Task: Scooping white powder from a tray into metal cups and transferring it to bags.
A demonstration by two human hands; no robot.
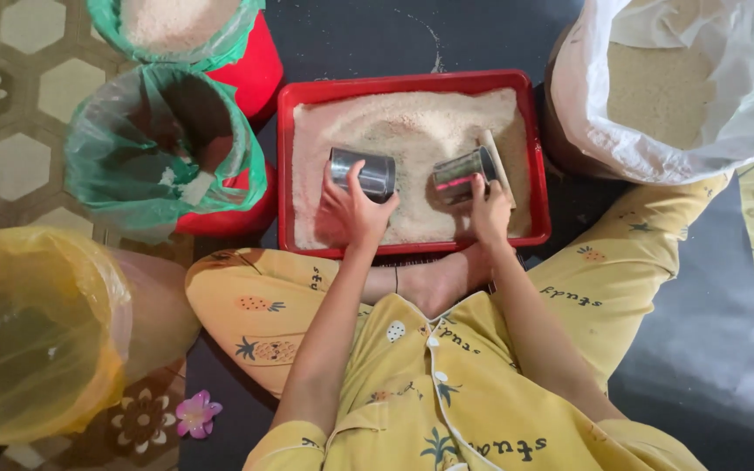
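- The left hand (355, 209) grips a metal can (364, 172) lying on its side in the grain of the red tray (412, 84).
- The right hand (490, 209) clasps a second can (462, 170), its base hidden by fingers.
- At 10 o'clock, a green-lined bucket (163, 148); at 2 o'clock, a white sack (665, 87), cut off.
- At 8 o'clock, a yellow bag (37, 331), contents unclear.

Tray (284, 166): glossy red plastic, holding matt, fine pale grain (412, 131). Two cans (362, 172) (462, 171): shiny smooth metal. Bin liners: thin crinkled plastic film, green (102, 166), yellow (37, 331). Sack (656, 148): translucent white plastic. Pyjamas (412, 410): soft matt printed cloth.
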